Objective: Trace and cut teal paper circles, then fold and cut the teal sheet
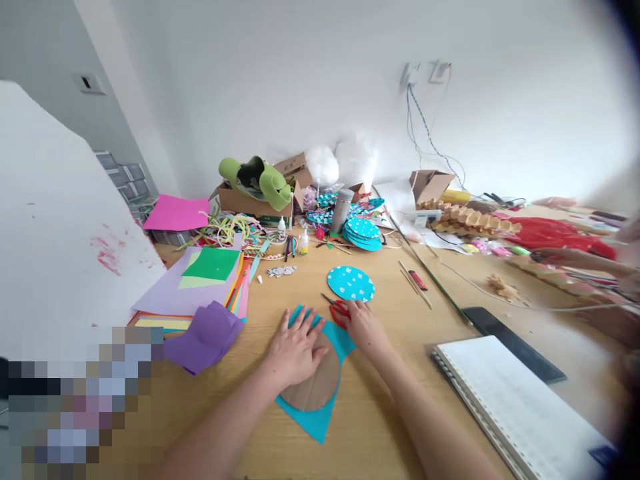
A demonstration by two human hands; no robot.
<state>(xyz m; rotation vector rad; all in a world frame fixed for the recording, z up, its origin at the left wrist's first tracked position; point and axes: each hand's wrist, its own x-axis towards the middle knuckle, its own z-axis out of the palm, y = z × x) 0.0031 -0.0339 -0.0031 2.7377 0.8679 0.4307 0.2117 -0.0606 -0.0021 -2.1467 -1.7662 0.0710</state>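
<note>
My left hand [299, 353] lies flat with fingers spread over a round brown cardboard disc [313, 390], which rests on a bright blue sheet [314, 421]. The sheet's cut edges and corners stick out around the disc. My right hand [366, 327] is at the red handles of a pair of scissors [339, 311], fingers curled on them; the dark blades point up and left. Just beyond the scissors lies a blue disc with pale spots [351, 284]. A stack of similar blue discs [362, 235] sits farther back.
Left are a crumpled purple sheet [204, 337] and coloured papers [165, 287]. Glue bottles [304, 243], a grey flask [342, 210] and a green-topped box [255, 203] stand behind. A notebook [520, 400], red cutter [418, 280] and long stick [430, 273] lie right, near another person's arm [580, 259].
</note>
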